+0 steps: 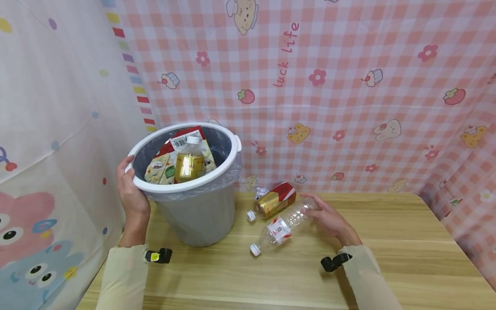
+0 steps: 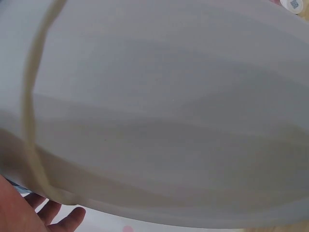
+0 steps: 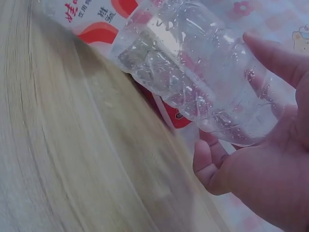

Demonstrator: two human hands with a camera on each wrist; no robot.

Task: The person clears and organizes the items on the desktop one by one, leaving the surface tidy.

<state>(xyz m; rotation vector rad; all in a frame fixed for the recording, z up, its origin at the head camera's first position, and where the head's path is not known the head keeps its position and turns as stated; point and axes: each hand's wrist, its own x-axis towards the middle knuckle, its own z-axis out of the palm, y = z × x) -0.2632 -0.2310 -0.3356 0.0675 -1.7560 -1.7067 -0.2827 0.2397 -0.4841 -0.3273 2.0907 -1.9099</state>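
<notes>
A grey bin (image 1: 201,215) with a white rim and a plastic liner stands on the left of the wooden table (image 1: 387,258). Inside it are a gold bottle (image 1: 189,163) and drink cartons (image 1: 160,168). My left hand (image 1: 129,189) grips the rim on its left side; the left wrist view shows mostly the bin's wall (image 2: 169,121) and my fingertips (image 2: 58,217). A clear plastic bottle (image 1: 280,228) with a white cap lies on the table. My right hand (image 1: 329,219) holds its base, fingers curled under the bottle (image 3: 193,72). A gold and red bottle (image 1: 273,202) lies just behind it.
A pink checked cloth (image 1: 348,107) hangs close behind the table and a pale patterned one (image 1: 58,129) hangs at the left. The table's right edge (image 1: 457,245) lies near the cloth.
</notes>
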